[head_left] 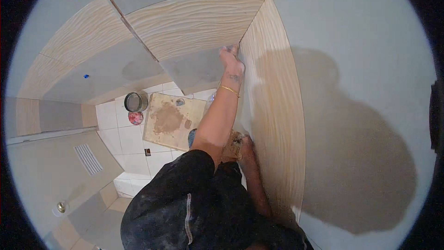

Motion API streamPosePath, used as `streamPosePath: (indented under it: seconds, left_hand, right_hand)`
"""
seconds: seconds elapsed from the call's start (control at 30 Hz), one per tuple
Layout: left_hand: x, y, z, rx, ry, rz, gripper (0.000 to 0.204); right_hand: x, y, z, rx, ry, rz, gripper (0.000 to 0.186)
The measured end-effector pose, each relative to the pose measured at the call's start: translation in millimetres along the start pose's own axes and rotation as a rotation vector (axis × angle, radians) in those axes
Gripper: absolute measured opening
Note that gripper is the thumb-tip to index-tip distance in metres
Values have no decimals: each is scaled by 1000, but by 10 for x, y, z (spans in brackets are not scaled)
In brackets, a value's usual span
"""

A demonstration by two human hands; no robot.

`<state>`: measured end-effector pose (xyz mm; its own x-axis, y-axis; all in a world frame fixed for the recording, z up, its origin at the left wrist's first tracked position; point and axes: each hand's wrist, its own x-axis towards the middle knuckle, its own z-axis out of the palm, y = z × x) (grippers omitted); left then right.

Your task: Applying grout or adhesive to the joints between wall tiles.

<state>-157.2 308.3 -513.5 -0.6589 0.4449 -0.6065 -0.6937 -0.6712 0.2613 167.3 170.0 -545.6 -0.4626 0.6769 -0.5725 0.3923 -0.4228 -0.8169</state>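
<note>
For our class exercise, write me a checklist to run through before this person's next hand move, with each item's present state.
1. Left hand at the wall corner, beside the wavy cream tiles: ok.
2. Left hand's grip: cannot tell; its fingers are too small to make out.
3. Right hand holding the brown thing beside it: cannot tell; they appear together, but the grip is unclear.
4. Bucket upright on the floor: ok.
5. Cream board clean: not ok; a brown smear covers part of it.
6. Clear view below the left hand: not ok; the left forearm blocks part of it.
</note>
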Motion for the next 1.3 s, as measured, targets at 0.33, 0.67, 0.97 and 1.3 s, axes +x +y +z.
streamPosePath:
  seconds: [0.33,0.67,0.97,1.3]
  left_hand:
    - [-419,45,319,-125,102,35,46]
    - [-172,-26,236,93,118,101,55]
    - [-1029,169,406,441,-242,555,47]
    - [-918,696,1036,1062,-678,1972,69]
  right_hand:
    - [-41,-127,90,41,-15,-14,38]
    - [-149,-134,59,28,-13,-5,38]
    - [-166,-123,30,39,12,2,39]
    - [-90,-169,71,44,30,-8,39]
